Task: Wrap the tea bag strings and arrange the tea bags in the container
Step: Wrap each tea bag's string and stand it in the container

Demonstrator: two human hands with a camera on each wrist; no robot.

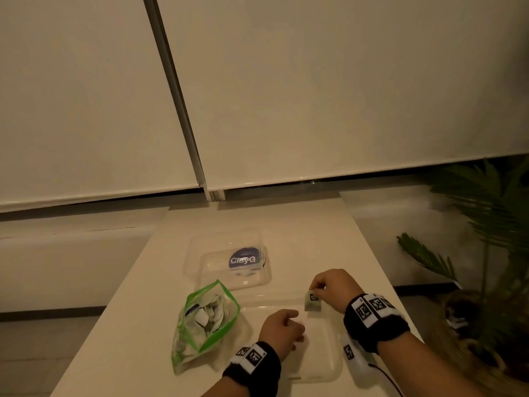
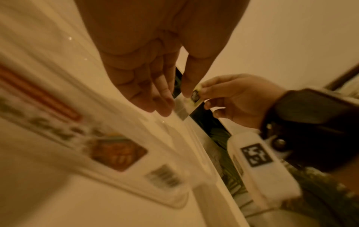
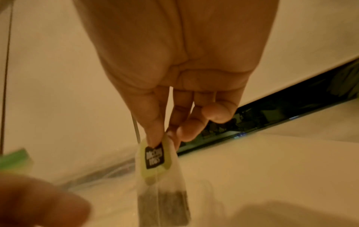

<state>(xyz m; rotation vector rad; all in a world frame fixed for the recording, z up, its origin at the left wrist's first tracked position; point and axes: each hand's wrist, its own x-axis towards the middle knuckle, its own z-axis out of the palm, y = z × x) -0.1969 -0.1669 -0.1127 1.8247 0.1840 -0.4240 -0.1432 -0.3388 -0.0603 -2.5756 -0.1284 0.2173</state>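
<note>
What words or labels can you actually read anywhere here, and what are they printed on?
"ClayG": blue round label on the clear plastic lid at the far end of the table.
Black tag on the tea bag pinched by the right hand: two lines of print, too blurred to read surely.
Sticker and barcode on the clear container: blurred, unreadable.
Black-and-white square markers on the wristbands: patterns, no words.

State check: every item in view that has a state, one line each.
tea bag: hanging, pinched at its tag by the right hand
left hand: holds nothing, fingers loosely curled, over the clear tray
zip bag: open at the top, tea bags inside
clear container: lying on table, labelled
clear tray: open, empty where visible
</note>
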